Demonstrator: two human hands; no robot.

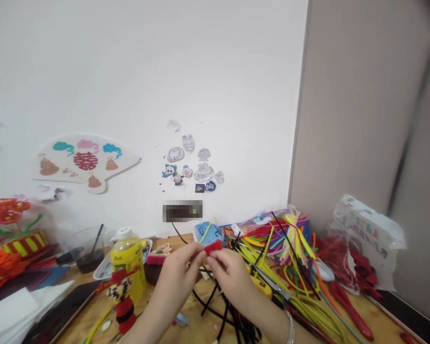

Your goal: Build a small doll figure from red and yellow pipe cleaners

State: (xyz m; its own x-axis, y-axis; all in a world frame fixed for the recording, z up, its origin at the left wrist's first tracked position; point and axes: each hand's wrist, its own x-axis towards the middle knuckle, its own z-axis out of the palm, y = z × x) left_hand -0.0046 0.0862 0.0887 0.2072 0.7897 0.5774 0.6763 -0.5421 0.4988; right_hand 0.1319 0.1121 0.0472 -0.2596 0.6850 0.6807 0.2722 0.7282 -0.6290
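Wooden tabletop (383, 317) lies heaped with pipe cleaners (290, 248). Your left hand (177, 272) and right hand (229, 277) pinch a red chenille piece (214, 247), fingers clenched on it.

Yellow bottle (128, 267) beside white tray (102, 272); paper fan (86, 162), stickers (193, 165) on white wall (165, 71).

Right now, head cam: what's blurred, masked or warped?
Head view: a pixelated patch masks part of the white wall; the partition at right goes soft, darkening into the corner; edges show wide-angle bowing; the left hand, right hand and red pipe cleaner stay fairly sharp.
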